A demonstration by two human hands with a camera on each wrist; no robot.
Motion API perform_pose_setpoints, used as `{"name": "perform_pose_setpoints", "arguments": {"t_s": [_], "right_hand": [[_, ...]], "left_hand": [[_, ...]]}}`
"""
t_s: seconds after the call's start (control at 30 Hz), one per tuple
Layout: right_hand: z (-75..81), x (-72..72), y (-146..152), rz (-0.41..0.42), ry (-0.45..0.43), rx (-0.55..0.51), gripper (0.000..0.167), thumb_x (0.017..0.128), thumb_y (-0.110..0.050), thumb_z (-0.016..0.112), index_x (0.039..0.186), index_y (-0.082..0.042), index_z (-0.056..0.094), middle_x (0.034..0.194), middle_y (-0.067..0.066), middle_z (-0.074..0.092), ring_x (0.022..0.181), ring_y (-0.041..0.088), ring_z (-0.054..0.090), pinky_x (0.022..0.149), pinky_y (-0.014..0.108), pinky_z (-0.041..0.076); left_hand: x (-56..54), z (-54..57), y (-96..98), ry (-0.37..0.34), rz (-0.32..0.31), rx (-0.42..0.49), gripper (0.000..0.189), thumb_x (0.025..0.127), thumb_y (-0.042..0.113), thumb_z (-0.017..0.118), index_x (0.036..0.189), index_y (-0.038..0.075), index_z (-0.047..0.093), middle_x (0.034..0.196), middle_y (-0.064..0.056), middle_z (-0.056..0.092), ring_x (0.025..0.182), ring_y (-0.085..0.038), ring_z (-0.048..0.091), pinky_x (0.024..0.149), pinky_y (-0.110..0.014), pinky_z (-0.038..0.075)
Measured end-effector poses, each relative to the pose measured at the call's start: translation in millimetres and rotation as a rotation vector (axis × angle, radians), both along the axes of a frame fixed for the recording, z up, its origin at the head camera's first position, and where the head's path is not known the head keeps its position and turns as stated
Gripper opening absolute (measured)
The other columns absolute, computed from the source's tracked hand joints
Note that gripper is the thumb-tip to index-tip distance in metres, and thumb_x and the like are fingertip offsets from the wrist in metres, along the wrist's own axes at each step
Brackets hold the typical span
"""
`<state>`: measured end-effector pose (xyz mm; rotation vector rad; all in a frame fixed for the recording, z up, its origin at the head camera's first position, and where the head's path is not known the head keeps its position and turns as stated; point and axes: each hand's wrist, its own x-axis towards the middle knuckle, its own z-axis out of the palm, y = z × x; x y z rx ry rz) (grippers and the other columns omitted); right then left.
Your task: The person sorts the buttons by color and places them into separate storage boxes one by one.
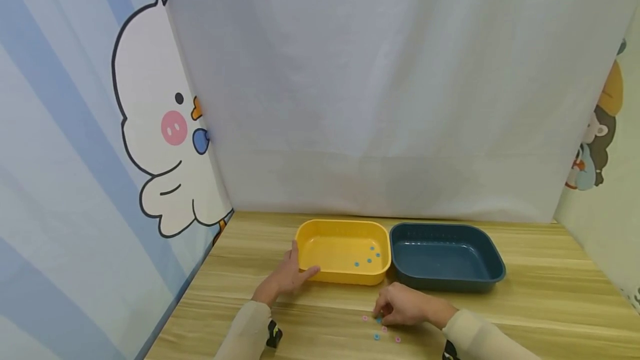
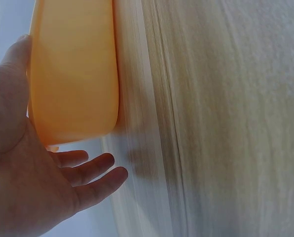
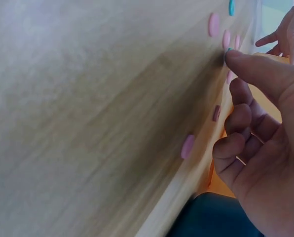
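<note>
My left hand (image 1: 287,276) lies at the near left corner of a yellow tray (image 1: 342,279), its thumb over the front rim and a finger along the left side. In the left wrist view, its other fingers (image 2: 95,185) stretch out beside the tray wall. My right hand (image 1: 404,304) is low over the table, with thumb and fingertips around a small blue button (image 1: 379,320). In the right wrist view, the thumb tip overlaps this blue button, and the other fingers are bent. Pink buttons (image 1: 398,339) and another blue button (image 1: 376,336) lie nearby.
Several blue buttons (image 1: 369,260) lie inside the yellow tray, toward its right end. A dark blue tray (image 1: 447,283) stands against its right side. More pink buttons (image 3: 188,146) lie beyond my right hand. A pale curtain (image 1: 395,99) hangs behind the wooden table (image 1: 540,271).
</note>
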<state>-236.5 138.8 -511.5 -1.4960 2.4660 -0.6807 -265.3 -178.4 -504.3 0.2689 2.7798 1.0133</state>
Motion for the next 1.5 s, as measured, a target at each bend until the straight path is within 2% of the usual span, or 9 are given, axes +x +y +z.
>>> {"name": "perform_pose_setpoints", "arguments": {"t_s": [0.3, 0.6, 0.93, 1.37, 1.5], "right_hand": [[-3.5, -1.0, 0.0, -0.004, -0.018, -0.010, 0.013, 0.077, -0.008, 0.075, 0.089, -0.013, 0.075, 0.074, -0.015, 0.057, 0.066, -0.004, 0.048, 0.058, 0.011, 0.041], [-2.2, -1.2, -2.1, 0.037, -0.007, -0.003, 0.014, 0.077, -0.006, 0.075, 0.090, -0.013, 0.075, 0.075, -0.015, 0.059, 0.066, -0.006, 0.049, 0.058, 0.010, 0.041], [0.4, -3.0, -3.0, 0.049, -0.010, 0.019, 0.014, 0.078, -0.007, 0.075, 0.090, -0.014, 0.076, 0.077, -0.015, 0.059, 0.068, -0.007, 0.048, 0.059, 0.010, 0.041], [-0.7, -3.4, -5.1, 0.000, -0.046, 0.053, 0.011, 0.077, -0.008, 0.075, 0.086, -0.016, 0.075, 0.075, -0.017, 0.056, 0.066, -0.007, 0.048, 0.058, 0.011, 0.042], [1.9, -2.3, -5.8, -0.037, -0.084, 0.075, 0.011, 0.077, -0.007, 0.075, 0.083, -0.016, 0.073, 0.073, -0.018, 0.055, 0.066, -0.006, 0.048, 0.059, 0.013, 0.043]], "left_hand": [[0.1, 1.1, 0.3, 0.002, -0.003, -0.010, 0.101, 0.091, 0.052, 0.056, 0.148, -0.006, -0.003, 0.149, -0.033, 0.016, 0.134, -0.044, 0.025, 0.108, -0.052, 0.023], [1.2, 1.0, 0.9, -0.018, 0.010, -0.009, 0.101, 0.091, 0.051, 0.056, 0.148, -0.005, -0.004, 0.149, -0.032, 0.015, 0.135, -0.043, 0.024, 0.108, -0.053, 0.022], [-0.5, 0.7, 0.8, 0.000, -0.003, -0.010, 0.101, 0.091, 0.051, 0.056, 0.148, -0.006, -0.004, 0.148, -0.033, 0.016, 0.134, -0.045, 0.026, 0.107, -0.054, 0.023], [-0.5, 0.4, 0.9, 0.007, 0.003, -0.017, 0.101, 0.090, 0.052, 0.057, 0.148, -0.007, -0.002, 0.148, -0.033, 0.017, 0.133, -0.045, 0.027, 0.106, -0.054, 0.025], [-0.9, 0.1, 0.4, 0.000, 0.009, -0.019, 0.101, 0.090, 0.052, 0.056, 0.148, -0.006, -0.003, 0.148, -0.032, 0.016, 0.133, -0.045, 0.027, 0.106, -0.054, 0.024]]}}
